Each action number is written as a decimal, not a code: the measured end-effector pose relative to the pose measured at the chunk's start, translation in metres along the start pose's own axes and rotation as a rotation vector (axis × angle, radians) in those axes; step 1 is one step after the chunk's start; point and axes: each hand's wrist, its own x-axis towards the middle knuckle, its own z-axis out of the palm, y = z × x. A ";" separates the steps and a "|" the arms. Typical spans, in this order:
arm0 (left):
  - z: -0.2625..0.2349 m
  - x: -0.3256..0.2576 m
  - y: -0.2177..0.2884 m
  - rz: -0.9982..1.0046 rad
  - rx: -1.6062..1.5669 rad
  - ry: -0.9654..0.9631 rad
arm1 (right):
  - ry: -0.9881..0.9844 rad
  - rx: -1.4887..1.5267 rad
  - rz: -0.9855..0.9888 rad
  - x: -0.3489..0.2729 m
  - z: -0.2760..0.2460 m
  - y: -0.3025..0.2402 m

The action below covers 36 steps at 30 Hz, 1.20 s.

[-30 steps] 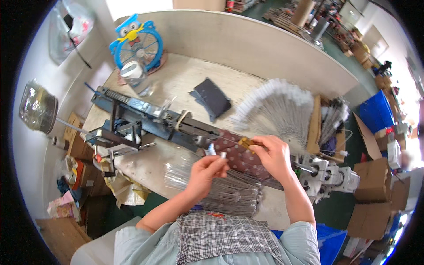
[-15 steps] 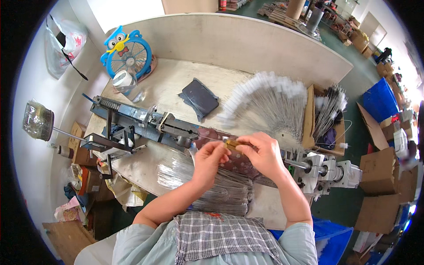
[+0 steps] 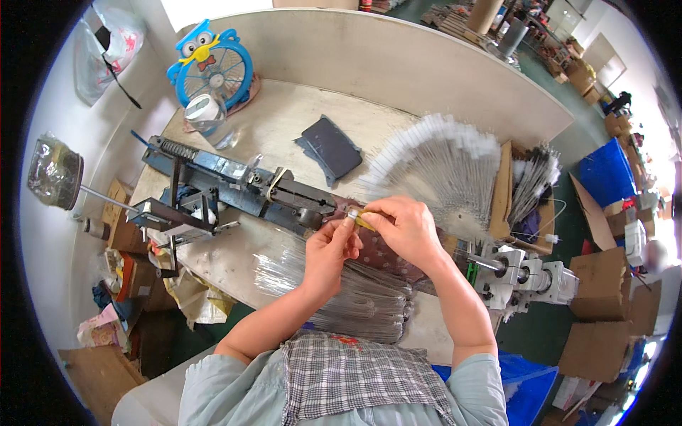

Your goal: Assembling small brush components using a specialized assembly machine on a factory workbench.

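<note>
1. In the head view, a small yellow piece [image 3: 365,221] is being pinched by the right hand [image 3: 405,231], its thumb and index finger being parted only by the piece's thickness.
2. A small white piece [image 3: 353,212] is being gripped at the fingertips of the left hand [image 3: 329,257], whose fingers are being curled inward; how the two pieces are being joined, if at all, cannot be told.
3. The yellow piece is being held just beside the white one, above a dotted dark-red cloth [image 3: 389,261], near the end of a long metal rail [image 3: 238,188].
4. A bundle of thin grey wires [image 3: 366,309] is being supported by the tabletop [image 3: 433,319], nearer the body.
5. Beyond the right hand, white-tipped wires [image 3: 455,184] are being seen fanned out beside an open cardboard box [image 3: 503,188].
</note>
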 end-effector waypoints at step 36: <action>0.022 -0.003 0.000 -0.004 -0.420 0.129 | 0.277 -0.355 -0.334 -0.021 0.021 -0.005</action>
